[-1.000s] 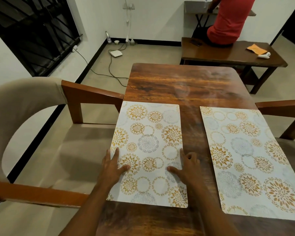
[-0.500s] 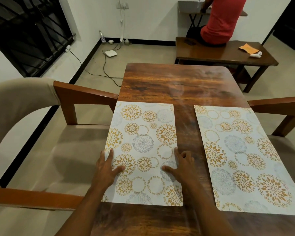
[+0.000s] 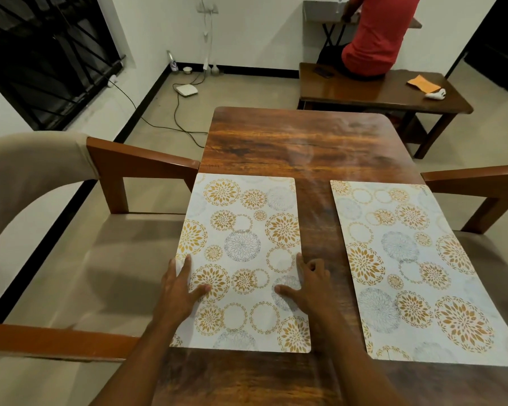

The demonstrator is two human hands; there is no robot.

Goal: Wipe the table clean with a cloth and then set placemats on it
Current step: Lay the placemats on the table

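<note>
placemat (image 3: 244, 244) by the left edge of the bench (image 3: 299, 142) points its long axis at the far edge, with left grip (image 3: 179, 291) and right grip (image 3: 308, 288) both released, pressing flat on its near half, equally near.

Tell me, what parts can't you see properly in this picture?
All in the head view:
- Right placemat: near right corner cut off by the picture's edge.
- Left placemat: parts hidden under the left hand and right hand.
- Table: near end cut off at the bottom.
- White thing on the bench: too small to name.
</note>
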